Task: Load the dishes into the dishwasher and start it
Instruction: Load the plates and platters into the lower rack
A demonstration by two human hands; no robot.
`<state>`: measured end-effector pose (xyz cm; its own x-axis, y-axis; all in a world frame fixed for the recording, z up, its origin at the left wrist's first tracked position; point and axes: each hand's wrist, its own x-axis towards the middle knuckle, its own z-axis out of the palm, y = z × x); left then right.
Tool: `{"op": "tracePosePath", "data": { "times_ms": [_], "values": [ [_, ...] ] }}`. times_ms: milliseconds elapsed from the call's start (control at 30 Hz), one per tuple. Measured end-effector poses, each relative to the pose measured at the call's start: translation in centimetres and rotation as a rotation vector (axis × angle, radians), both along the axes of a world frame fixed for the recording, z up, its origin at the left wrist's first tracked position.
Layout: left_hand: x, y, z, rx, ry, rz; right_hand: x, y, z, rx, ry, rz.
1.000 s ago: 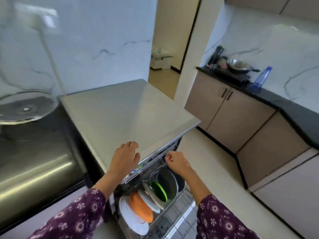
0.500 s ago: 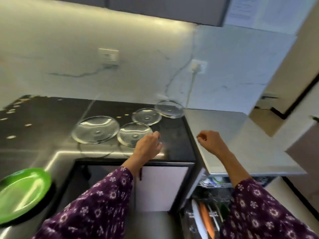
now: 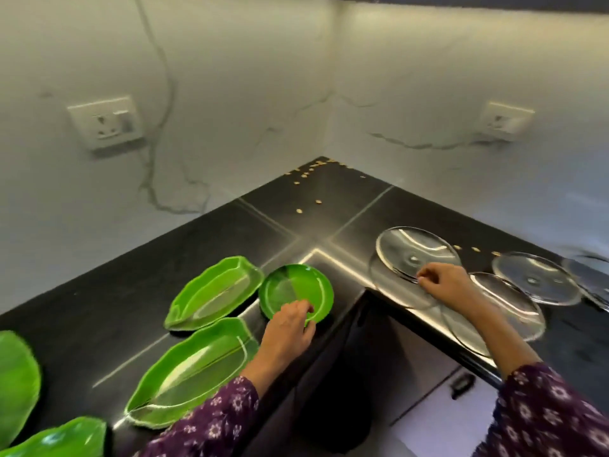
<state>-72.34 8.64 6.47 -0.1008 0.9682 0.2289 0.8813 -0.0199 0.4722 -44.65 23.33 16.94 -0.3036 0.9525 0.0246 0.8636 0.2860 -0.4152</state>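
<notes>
Left hand [image 3: 290, 321] now grips near rim of small round green plate [image 3: 293, 288] on black counter [image 3: 99, 308]; right hand [image 3: 443, 285] pinches edge of clear round glass plate [image 3: 412, 249]. Both empty at dishwasher second ago: next load starting.

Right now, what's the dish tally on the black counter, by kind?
Green leaf-shaped dishes: 4
Green round plate: 1, gripped by the left hand
Clear glass round plates: 4, one pinched by the right hand, one cut off at the right edge
Total: 9
</notes>
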Motion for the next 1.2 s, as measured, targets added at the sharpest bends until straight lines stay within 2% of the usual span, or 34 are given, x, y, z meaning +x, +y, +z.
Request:
{"op": "tracePosePath", "data": {
  "times_ms": [200,300,400,533,667,800,900,967,1067,1200],
  "values": [
    [-6.1,-4.5,-3.4,-0.078,0.005,0.222,-11.5,2.1,-4.1,-0.190,-0.081,0.159],
    [-7.6,-5.5,-3.9,-0.143,-0.016,0.255,-15.1,2.4,-7.2,-0.276,-0.134,0.177],
    [-7.6,-5.3,-4.4,-0.164,0.046,0.197,-17.2,2.1,-10.0,-0.365,-0.185,0.138],
    [-6.2,-4.3,-5.0,-0.186,0.157,-0.014,-18.4,2.1,-12.4,-0.398,-0.101,0.024],
    [-5.5,-2.8,-5.9,-0.315,0.278,-0.146,-18.2,3.2,-13.0,-0.394,-0.071,-0.030],
    [-5.1,-1.5,-5.5,-0.422,0.258,-0.111,-16.9,4.0,-12.9,-0.399,-0.011,-0.054],
    [-4.4,-1.2,-4.5,-0.498,0.333,-0.091,-15.2,3.9,-12.4,-0.362,0.104,-0.096],
    [-4.2,-1.0,-4.6,-0.495,0.336,-0.098,-13.5,3.5,-11.9,-0.314,0.174,-0.147],
    [-3.9,-0.7,-5.2,-0.392,0.392,-0.089,-10.1,2.2,-10.8,-0.246,0.263,-0.216],
    [-3.0,-0.4,-4.3,-0.504,0.408,-0.084,-3.3,-1.3,-8.3,-0.102,0.392,-0.344]
  ]
}}
